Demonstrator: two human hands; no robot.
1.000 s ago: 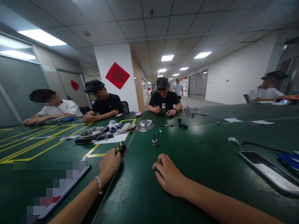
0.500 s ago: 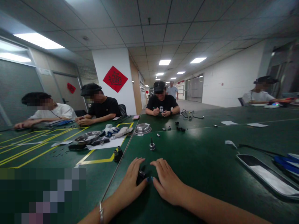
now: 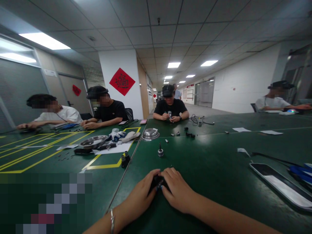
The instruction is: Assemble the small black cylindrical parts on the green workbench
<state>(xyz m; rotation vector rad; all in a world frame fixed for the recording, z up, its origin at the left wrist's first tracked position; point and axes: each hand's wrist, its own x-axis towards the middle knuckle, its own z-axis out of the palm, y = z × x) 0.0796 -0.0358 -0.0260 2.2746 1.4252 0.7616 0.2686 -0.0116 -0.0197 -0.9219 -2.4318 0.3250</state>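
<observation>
Head view: since a second ago, the left hand point(image 3: 140, 192) has been drawn away from the short dark tubes point(image 3: 125, 159) and brought over to the right hand point(image 3: 177, 189). A small dark part point(image 3: 157, 181) is now enclosed between the two, just above or on the green table point(image 3: 219, 175); which of these cannot be told. The left fingers are bent around the part and seem closed on it. The right fingers are curled over its other side, but whether it is gripped or merely touched by them cannot be made out. A tiny tip shows just past the right knuckles; what it belongs to is unclear. Two tubes are left standing near the table seam, and the metal knob point(image 3: 160, 152) with its upright stem stands untouched beyond the hands. By this change, one-handed fetching appears to have been replaced by two-handed handling of the part.
</observation>
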